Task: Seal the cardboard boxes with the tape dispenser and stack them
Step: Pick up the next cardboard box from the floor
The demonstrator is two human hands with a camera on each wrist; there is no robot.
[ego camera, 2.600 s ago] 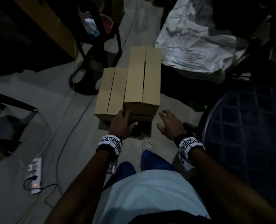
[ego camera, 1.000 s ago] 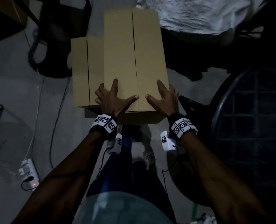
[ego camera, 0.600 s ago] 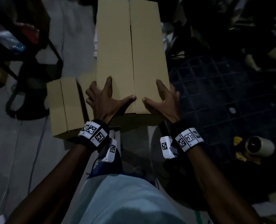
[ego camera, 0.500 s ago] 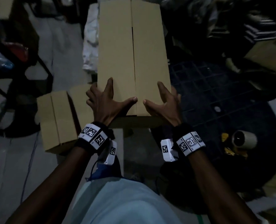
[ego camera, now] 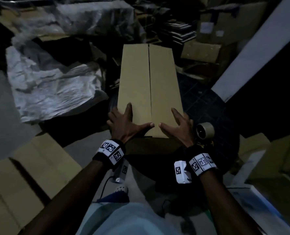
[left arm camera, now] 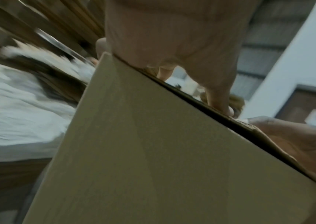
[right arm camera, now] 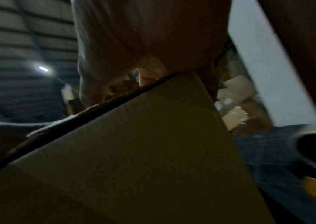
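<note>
Your left hand (ego camera: 123,126) clasps the near left corner of the long cardboard box (ego camera: 149,89): thumb laid flat across the top toward the seam, index finger straight along the top, the other fingers wrapped down over the left side. Your right hand (ego camera: 178,128) mirrors it on the near right corner. In both wrist views the thumb tips press on the top edge while the palms bear on the near end, so both hands are gripping the box and carrying it.

The box runs away from you toward twelve o'clock, above the dark round table (ego camera: 225,146); whether its far end already rests on the table cannot be told. Its two top flaps meet down the middle, and the seam shows no tape.

The tape dispenser (ego camera: 205,133) lies on the table at about three o'clock from your right hand, just beside it, roll hole facing you. Another box (ego camera: 22,170) lies on the floor at eight o'clock, its flap gap open.

You appear to be in the placing step — bringing this box to the table for sealing. Next, set it down flat and square, clear of the dispenser, then free your right hand for the dispenser while the left holds the flaps closed — otherwise the seam may spring apart.
</note>
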